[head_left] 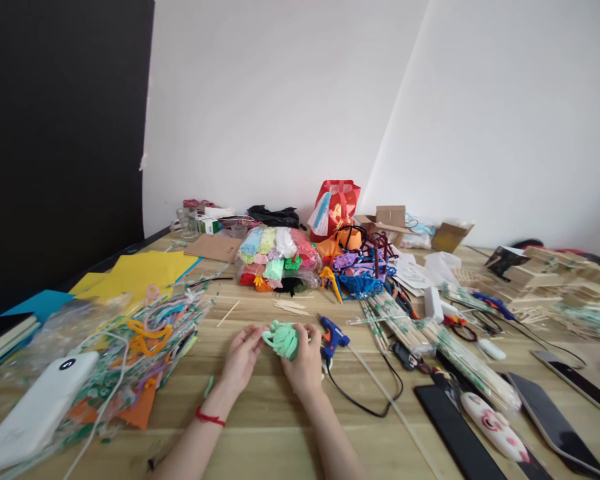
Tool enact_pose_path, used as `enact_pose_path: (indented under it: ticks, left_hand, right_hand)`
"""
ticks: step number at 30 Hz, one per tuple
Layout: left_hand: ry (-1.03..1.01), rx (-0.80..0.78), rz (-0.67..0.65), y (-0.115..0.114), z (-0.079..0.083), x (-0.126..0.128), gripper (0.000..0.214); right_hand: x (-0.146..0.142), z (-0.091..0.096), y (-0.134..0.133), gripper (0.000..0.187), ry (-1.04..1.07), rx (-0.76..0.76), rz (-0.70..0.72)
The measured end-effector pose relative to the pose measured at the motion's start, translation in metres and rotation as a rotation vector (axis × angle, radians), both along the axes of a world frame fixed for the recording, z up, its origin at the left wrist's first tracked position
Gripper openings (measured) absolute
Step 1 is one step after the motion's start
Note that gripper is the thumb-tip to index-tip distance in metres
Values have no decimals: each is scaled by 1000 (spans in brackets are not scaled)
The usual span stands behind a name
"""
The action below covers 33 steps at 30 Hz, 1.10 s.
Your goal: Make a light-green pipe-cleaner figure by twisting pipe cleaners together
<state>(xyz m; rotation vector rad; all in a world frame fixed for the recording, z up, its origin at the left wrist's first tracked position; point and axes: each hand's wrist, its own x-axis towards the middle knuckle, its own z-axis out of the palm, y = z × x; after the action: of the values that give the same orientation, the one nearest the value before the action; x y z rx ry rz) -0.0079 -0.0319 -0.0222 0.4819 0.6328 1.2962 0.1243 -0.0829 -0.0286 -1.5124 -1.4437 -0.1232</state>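
A mint-green bundle of fuzzy, looped strands (281,339), which look like pipe cleaners, is held up over the wooden table. My right hand (304,367) is closed around its right side. At its left edge, the fingertips of my left hand (241,361) are pinched together on a loop end of the same bundle. A red cord circles my left wrist. Just right of my right hand, a blue hot glue gun (334,335) lies on the table with its black cable looping toward me. A thin stick (228,313) lies beyond my left hand.
Left are a white power bank (43,407), tangled craft scraps (145,340) and yellow sheets (135,277). Bagged bundles of coloured pipe cleaners (277,257) and a red bag (336,207) stand behind. Bundled sticks (405,320) and phones (560,420) lie at right.
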Motion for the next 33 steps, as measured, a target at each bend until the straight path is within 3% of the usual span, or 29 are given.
enact_pose_path:
  ticks: [13, 21, 25, 29, 33]
  left_hand:
    - [151, -64, 197, -3, -4, 4, 14]
    - [643, 224, 223, -9, 1, 1, 18]
    - [699, 341, 147, -18, 14, 2, 12]
    - [556, 302, -35, -24, 26, 2, 19]
    - [464, 261, -132, -25, 29, 2, 21]
  right_hand:
    - [0, 3, -2, 58, 5, -31, 5]
    - [12, -5, 8, 62, 87, 40, -41]
    - [18, -6, 10, 65, 110, 34, -57]
    - [21, -3, 9, 63, 166, 32, -96]
    - [21, -3, 10, 61, 189, 36, -106]
